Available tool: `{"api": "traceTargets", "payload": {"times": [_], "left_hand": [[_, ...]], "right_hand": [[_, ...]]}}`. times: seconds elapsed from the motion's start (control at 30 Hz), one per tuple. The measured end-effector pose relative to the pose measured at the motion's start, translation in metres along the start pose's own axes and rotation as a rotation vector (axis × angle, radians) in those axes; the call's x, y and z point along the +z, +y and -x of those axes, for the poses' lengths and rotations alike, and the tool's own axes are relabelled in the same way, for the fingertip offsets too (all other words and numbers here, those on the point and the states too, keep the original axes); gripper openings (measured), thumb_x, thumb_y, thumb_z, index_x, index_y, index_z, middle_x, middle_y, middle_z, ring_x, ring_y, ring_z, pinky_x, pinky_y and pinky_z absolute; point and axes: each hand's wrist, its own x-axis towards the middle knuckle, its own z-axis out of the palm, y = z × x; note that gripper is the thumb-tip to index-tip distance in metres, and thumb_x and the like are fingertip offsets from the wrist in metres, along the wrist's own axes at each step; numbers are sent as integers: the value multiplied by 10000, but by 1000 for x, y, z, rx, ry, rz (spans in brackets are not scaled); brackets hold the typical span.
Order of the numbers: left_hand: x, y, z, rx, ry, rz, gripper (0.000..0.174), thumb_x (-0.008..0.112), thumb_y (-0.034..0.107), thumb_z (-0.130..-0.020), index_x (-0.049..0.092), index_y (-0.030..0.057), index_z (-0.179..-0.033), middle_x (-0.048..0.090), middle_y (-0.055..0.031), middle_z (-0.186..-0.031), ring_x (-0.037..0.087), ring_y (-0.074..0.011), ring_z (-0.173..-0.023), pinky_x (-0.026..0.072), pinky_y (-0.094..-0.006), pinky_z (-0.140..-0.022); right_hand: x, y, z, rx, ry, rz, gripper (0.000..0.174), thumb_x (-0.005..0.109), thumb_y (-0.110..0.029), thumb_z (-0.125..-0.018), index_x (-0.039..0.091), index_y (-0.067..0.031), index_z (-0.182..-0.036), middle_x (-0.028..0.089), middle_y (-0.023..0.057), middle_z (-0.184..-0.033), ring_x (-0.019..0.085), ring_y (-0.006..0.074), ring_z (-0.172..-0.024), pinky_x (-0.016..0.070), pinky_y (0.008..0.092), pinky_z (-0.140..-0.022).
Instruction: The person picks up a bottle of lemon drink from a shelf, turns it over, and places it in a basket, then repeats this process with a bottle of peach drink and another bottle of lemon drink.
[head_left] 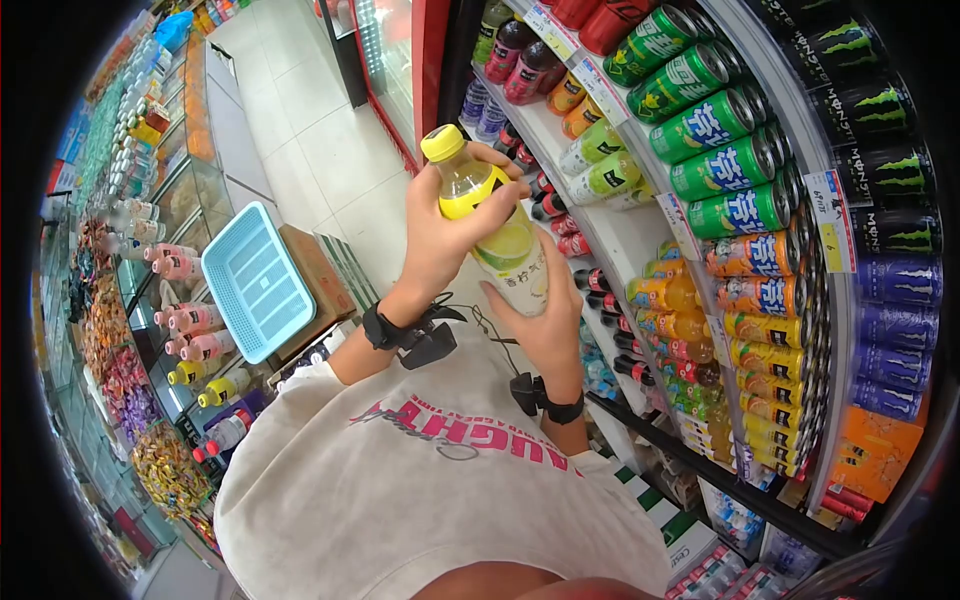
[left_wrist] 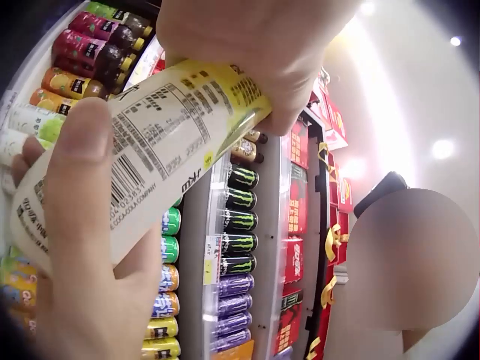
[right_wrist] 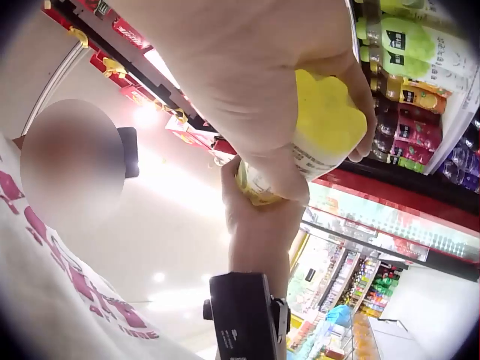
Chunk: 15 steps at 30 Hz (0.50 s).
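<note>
A clear plastic bottle of lemon drink point(head_left: 515, 268) with a yellow cap point(head_left: 442, 143) is held in front of the chest. It tilts, cap toward the far left. My left hand point(head_left: 440, 225) grips its upper part just below the cap, thumb across the yellow label. The lower end is held by my right hand point(head_left: 550, 325). Print and a barcode on the white back label point(left_wrist: 161, 139) show in the left wrist view, where the right thumb point(left_wrist: 82, 195) lies along it. The yellow bottle base point(right_wrist: 326, 116) faces the right wrist camera.
At right, a drinks shelf point(head_left: 690, 225) carries rows of bottles and cans, with green cans point(head_left: 715, 165) nearby. On the left, a light blue plastic basket point(head_left: 215, 262) sits on a cardboard box point(head_left: 318, 275) beside a counter with pink and yellow-capped bottles. Tiled floor point(head_left: 300, 95) runs between.
</note>
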Motion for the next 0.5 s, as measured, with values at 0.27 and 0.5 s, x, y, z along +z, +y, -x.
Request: {"api": "traceTargets", "payload": {"times": [0.27,0.5], "left_hand": [[7,3,4,19,12,-66,312,721,74,-901,589,-29,-1163,690,-123,-1081,728,-221,-986,586,-363,-893],[10,8,9,110,-26,-188,296,731,31,-869,597,-26,-1126,687,-111,-1050,726,-194,-963,577,-334,-867]], "right_hand": [[0,6,-1,13,-8,-42,782,898,-99,-768,507,0,-1438,645,215,-1251,676,366,-1106,554,436,-917],[7,8,3,98,-52,-143,784,906,-97,-761,493,-25,-1424,655,192,-1229,677,331,-1095,546,426,-922]]}}
